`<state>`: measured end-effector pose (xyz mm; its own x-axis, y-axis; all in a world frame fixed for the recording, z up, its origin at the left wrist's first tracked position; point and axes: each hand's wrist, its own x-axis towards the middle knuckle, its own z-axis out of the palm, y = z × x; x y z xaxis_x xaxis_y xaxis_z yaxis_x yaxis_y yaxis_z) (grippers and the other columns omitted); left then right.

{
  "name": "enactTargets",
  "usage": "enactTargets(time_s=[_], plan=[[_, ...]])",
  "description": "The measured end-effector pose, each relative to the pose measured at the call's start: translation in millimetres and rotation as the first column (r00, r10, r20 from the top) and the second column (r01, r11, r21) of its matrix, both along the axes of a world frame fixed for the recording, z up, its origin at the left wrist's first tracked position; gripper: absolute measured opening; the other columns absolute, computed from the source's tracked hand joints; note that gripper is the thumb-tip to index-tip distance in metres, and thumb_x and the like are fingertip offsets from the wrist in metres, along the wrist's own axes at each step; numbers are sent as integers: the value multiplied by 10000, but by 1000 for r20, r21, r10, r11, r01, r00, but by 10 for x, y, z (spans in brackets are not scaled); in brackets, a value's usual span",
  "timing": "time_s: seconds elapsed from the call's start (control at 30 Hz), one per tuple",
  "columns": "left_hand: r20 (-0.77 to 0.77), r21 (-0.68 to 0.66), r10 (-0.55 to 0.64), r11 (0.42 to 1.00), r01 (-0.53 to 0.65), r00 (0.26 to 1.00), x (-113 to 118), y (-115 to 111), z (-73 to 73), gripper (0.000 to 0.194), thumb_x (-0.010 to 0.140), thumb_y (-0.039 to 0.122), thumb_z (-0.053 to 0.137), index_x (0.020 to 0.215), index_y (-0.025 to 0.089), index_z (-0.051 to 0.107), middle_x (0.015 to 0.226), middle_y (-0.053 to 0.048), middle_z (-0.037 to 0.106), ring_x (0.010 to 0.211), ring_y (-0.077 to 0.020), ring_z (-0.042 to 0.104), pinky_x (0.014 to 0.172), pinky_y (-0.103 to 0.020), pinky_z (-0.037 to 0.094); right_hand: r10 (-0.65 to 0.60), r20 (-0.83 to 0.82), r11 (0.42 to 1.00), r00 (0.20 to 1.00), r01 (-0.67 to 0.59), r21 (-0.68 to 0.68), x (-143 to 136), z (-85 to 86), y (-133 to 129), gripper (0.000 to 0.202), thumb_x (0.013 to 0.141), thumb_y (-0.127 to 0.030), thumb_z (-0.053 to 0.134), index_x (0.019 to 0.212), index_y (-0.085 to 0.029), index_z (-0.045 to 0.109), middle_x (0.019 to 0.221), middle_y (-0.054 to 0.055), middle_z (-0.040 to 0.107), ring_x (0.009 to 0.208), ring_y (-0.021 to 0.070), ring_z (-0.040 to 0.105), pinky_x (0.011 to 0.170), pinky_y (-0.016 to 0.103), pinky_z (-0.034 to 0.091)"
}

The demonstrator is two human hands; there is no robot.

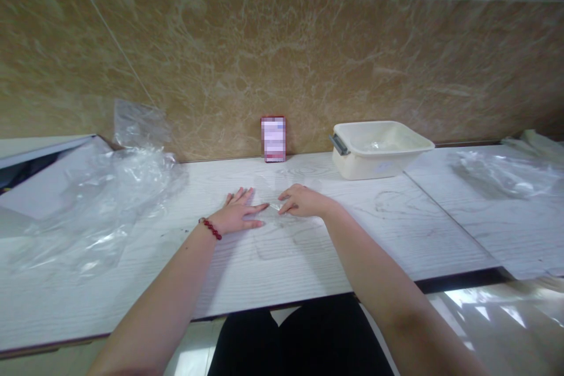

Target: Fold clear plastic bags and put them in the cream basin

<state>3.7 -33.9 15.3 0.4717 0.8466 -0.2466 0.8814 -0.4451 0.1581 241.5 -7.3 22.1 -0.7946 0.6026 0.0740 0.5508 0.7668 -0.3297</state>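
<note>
A thin, see-through plastic bag (277, 247) lies flat on the white wood-grain table in front of me, its outline faint against the surface. My left hand (240, 211), with a red bead bracelet (210, 228) at the wrist, rests palm down with spread fingers at the bag's left side. Across from it, my right hand (304, 200) has its fingers bent and pinches a crease of the clear plastic between thumb and fingertips. The two hands are a short gap apart.
Against the marbled wall leans a phone (274, 140). A cream plastic bin (374, 167) with a grey handle stands behind to the right, clear plastic inside. Crumpled plastic (132, 188) and an open white box (48, 188) are at left; more plastic (506, 175) lies far right.
</note>
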Motion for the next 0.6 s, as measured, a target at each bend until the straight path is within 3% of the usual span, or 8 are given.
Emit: enactTargets(time_s=[0.1,0.27,0.4,0.6], plan=[[2,4,8,1000,-8,1000,-6,4,-10,634,655,687,345,1218,394,343,1411,-29,50,1253,-359,-4,945,-557,77,-58,-28,998,998,59,25,-27,42,-63,229,736,-212,501,871,-313,656,1061,-1,550,1003,175,426,863,344,312],[12,20,-3,1000,3,1000,5,8,-8,646,658,683,347,1232,386,322,1411,-17,38,1255,-353,-7,952,-550,78,-140,-47,985,989,144,94,-185,13,-173,298,755,-436,482,1004,-320,597,1166,21,491,1079,216,355,885,404,267],[31,45,-7,999,5,1000,51,2,-9,626,690,664,318,1246,379,298,1411,-16,27,1253,-355,-25,950,-556,63,-120,6,990,993,119,75,-256,-57,-177,284,723,-453,524,976,-352,603,1250,-19,415,1123,227,309,917,426,222],[-6,18,18,1000,-18,1000,69,9,-29,699,627,710,350,1247,395,280,1411,-48,9,1248,-367,-38,923,-591,35,-223,21,975,975,222,13,-173,-77,-81,333,643,-489,592,959,-384,604,1233,-23,438,1134,256,304,916,464,215]])
